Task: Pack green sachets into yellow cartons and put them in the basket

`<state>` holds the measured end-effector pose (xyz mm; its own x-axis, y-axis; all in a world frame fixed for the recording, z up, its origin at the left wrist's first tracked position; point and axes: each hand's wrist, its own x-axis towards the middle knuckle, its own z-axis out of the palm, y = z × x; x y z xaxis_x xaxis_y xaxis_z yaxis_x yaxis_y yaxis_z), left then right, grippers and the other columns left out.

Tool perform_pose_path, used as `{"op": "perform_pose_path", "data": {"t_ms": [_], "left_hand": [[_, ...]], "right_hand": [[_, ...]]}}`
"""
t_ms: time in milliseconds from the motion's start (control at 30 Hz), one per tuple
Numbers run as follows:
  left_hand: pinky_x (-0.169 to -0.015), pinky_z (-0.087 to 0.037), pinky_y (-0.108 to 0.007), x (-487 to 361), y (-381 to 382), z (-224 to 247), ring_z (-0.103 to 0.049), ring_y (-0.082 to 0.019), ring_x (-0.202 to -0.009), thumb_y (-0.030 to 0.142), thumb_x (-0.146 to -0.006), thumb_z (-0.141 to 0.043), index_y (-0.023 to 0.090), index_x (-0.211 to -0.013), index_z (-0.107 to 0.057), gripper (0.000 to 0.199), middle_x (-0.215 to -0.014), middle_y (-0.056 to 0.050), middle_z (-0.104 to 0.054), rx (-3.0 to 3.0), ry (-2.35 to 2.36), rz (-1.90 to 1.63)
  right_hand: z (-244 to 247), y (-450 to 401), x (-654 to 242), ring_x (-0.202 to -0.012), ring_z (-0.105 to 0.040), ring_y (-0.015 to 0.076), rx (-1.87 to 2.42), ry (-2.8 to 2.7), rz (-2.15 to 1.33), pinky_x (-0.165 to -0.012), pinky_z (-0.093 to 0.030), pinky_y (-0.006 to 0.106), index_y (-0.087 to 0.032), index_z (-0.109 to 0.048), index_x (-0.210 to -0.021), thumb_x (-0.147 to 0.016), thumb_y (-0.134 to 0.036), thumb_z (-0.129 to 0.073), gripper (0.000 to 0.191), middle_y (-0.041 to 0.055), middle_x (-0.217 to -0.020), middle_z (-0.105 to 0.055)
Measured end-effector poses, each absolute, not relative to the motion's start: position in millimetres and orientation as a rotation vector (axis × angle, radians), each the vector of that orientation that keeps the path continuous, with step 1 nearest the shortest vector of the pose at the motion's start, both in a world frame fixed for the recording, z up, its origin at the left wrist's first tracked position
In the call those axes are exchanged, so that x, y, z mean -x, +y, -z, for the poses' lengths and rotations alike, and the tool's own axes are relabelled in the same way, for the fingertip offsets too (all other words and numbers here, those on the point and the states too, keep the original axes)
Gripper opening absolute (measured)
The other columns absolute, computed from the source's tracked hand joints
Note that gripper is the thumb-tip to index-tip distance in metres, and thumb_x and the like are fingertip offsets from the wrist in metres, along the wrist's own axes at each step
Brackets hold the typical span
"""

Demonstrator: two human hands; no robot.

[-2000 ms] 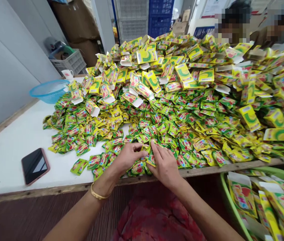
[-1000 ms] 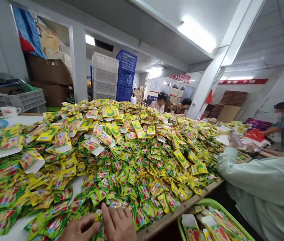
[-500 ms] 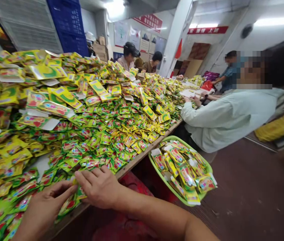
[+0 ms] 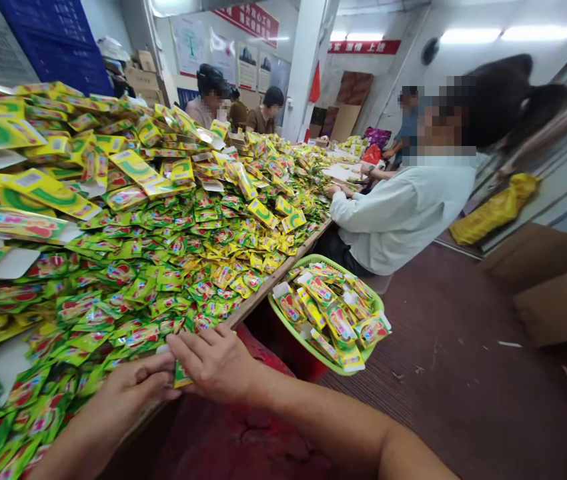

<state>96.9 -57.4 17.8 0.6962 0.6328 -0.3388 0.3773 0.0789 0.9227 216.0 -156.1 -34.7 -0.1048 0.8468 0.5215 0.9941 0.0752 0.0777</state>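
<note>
Both my hands are together at the table's front edge, around a small yellow-green box [image 4: 181, 375] that my fingers mostly cover. My right hand [image 4: 216, 363] grips it from above, with fingers bent over it. The thumb and fingers of my left hand [image 4: 136, 387] pinch at its left end, where a bit of white flap shows. Just beyond my hands lies a thick spread of small green sachets [image 4: 138, 337] with red print. Behind these, yellow-green flat boxes [image 4: 136, 168] are heaped, some with white end flaps open.
A light green basket [image 4: 331, 365] full of boxes stands right of the table, below its wooden edge [image 4: 263, 290]. A co-worker in a pale top [image 4: 403, 207] sits beyond it. Other people work at the far side. Cardboard boxes [image 4: 563, 287] stand at the right.
The view has turned to the right, so the heap and basket appear further left. My hands stay together on the small box, with my left fingers now closer against its end.
</note>
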Motion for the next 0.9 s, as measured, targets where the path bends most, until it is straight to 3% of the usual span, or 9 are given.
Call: {"op": "perform_pose_path", "data": {"t_ms": [133, 267, 433, 600, 767, 900], "left_hand": [[-0.071, -0.059, -0.036, -116, -80, -8, -0.064, -0.03, -0.094, 0.033, -0.042, -0.077, 0.015, -0.083, -0.071, 0.046, -0.099, -0.009, -0.071, -1.241, 0.782, -0.217], [-0.075, -0.06, -0.038, -128, -105, -6, -0.062, -0.032, -0.105, 0.037, -0.047, -0.077, 0.015, -0.092, -0.068, 0.051, -0.105, -0.01, -0.069, -1.259, 0.77, -0.382], [-0.09, -0.055, -0.035, -127, -109, -2, -0.067, -0.026, -0.094, 0.04, -0.049, -0.075, 0.018, -0.086, -0.071, 0.044, -0.099, -0.005, -0.073, -1.354, 0.813, -0.446], [-0.078, -0.059, -0.037, -127, -113, 9, -0.069, -0.028, -0.082, 0.046, -0.045, -0.077, 0.016, -0.074, -0.072, 0.042, -0.083, -0.008, -0.075, -1.41, 0.773, -0.294], [-0.072, -0.059, -0.034, -128, -117, 23, -0.069, -0.029, -0.081, 0.051, -0.043, -0.079, 0.016, -0.075, -0.074, 0.047, -0.083, -0.01, -0.075, -1.444, 0.731, -0.175], [-0.071, -0.059, -0.034, -125, -111, 33, -0.07, -0.027, -0.078, 0.054, -0.05, -0.077, 0.016, -0.08, -0.074, 0.048, -0.082, -0.011, -0.074, -1.484, 0.72, -0.182]], "right_hand": [[39, -176, -232, -0.092, -0.054, 0.0193, 1.938, -1.963, 0.621, -0.066, -0.041, 0.034, -0.008, -0.039, -0.132, -0.091, -0.054, -0.041, 0.062, 0.0104, -0.125, -0.057], [41, -201, -253, -0.098, -0.054, 0.0214, 2.049, -1.824, 0.559, -0.071, -0.041, 0.035, -0.009, -0.034, -0.137, -0.083, -0.057, -0.052, 0.074, 0.012, -0.127, -0.056], [30, -254, -319, -0.109, -0.052, 0.0238, 2.325, -1.332, 0.503, -0.09, -0.038, 0.037, -0.015, -0.04, -0.136, -0.081, -0.042, -0.061, 0.066, 0.0114, -0.127, -0.056], [23, -299, -405, -0.112, -0.052, 0.0286, 2.468, -0.842, 0.45, -0.093, -0.037, 0.042, -0.015, -0.047, -0.132, -0.079, -0.032, -0.062, 0.058, 0.0158, -0.124, -0.057], [38, -312, -442, -0.109, -0.055, 0.0243, 2.374, -0.851, 0.364, -0.094, -0.04, 0.037, -0.018, -0.056, -0.124, -0.07, -0.04, -0.069, 0.06, 0.0104, -0.119, -0.062], [54, -345, -445, -0.118, -0.05, 0.0222, 2.271, -0.63, 0.449, -0.102, -0.035, 0.038, -0.016, -0.053, -0.127, -0.081, -0.05, -0.053, 0.057, 0.0106, -0.128, -0.056]]}}
